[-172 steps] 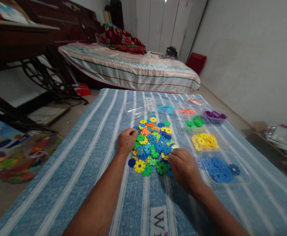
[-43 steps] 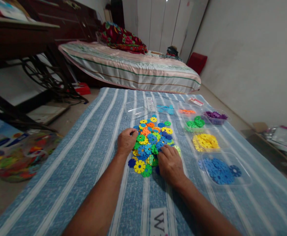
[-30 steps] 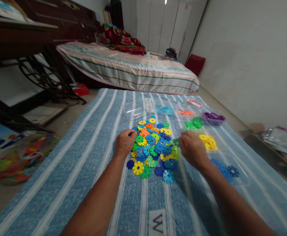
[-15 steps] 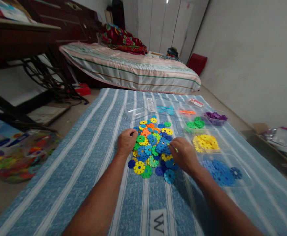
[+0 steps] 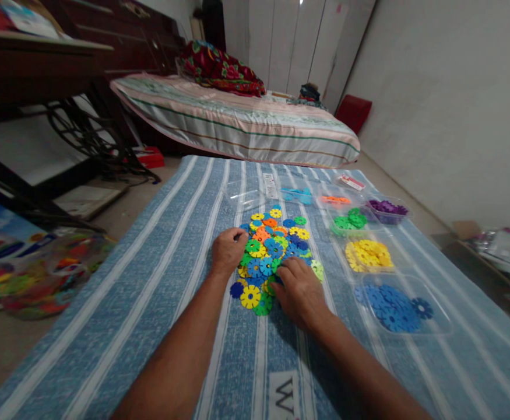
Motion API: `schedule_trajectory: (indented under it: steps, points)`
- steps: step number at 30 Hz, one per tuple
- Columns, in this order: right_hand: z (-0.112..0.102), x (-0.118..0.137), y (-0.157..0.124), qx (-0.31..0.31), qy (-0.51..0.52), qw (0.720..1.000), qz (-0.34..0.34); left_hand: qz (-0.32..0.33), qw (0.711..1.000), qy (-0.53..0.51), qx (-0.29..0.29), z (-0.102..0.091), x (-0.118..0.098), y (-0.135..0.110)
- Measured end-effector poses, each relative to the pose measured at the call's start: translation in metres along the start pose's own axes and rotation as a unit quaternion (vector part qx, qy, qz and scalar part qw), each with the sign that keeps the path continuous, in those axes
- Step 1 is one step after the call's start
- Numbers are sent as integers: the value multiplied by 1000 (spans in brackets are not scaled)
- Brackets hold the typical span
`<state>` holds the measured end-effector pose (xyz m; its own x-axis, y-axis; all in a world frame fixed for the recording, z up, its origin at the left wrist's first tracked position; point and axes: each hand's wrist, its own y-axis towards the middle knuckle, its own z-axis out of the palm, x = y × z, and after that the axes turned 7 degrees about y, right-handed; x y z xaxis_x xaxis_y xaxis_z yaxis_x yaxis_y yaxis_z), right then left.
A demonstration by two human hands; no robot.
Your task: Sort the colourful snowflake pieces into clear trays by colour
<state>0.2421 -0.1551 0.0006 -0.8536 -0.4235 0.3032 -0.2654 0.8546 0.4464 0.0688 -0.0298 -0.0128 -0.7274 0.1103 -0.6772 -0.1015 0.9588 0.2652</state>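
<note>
A pile of notched plastic discs in blue, yellow, green and orange lies on the striped cloth. At the pile's left edge my left hand is closed, with something small and dark at its fingertips that I cannot make out. My right hand reaches over the near right part of the pile, palm down. Its fingers are curved, with a gap between thumb and fingertips, and they touch the discs by a green one. A light green disc lies just right of that hand. Near my left wrist is a yellow disc.
Right of the pile, clear tubs hold blue discs, yellow discs, green discs and purple discs. Further back are orange discs and light blue discs. A bed stands beyond the cloth.
My right hand has moved left and nearer across the pile. The light green disc it pinched now seems to lie to its right. My left hand stays in place.
</note>
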Motion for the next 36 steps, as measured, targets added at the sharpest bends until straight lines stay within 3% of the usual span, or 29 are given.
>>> schedule_trajectory:
  steps: [6, 14, 19, 23, 26, 29, 31, 36]
  points:
    - [7, -6, 7, 13, -32, 999, 18, -4, 1000, 5, 2, -2, -1, 0]
    - [5, -11, -2, -39, -37, 998, -20, -5, 1000, 9, 5, -3, -2, 0]
    - [-20, -19, 2, -51, -41, 997, -39, 0, 1000, 12, 3, -3, -2, 0]
    - [-55, -54, 21, -72, -89, 993, -26, 0, 1000, 12, 5, -4, -3, 0]
    - [-84, -87, 37, -148, -175, 973, 38, -6, 1000, 12, 4, -4, -4, 0]
    - [-96, -102, 43, -217, -218, 948, 86, -13, 1000, 14, 4, -4, -4, 0]
    - [-89, -96, 37, -202, -206, 954, 79, -11, 1000, 13, 5, -4, -4, 0]
    - [-42, -48, 8, -56, -84, 995, 14, -2, 1000, 9, 10, -4, -3, -1]
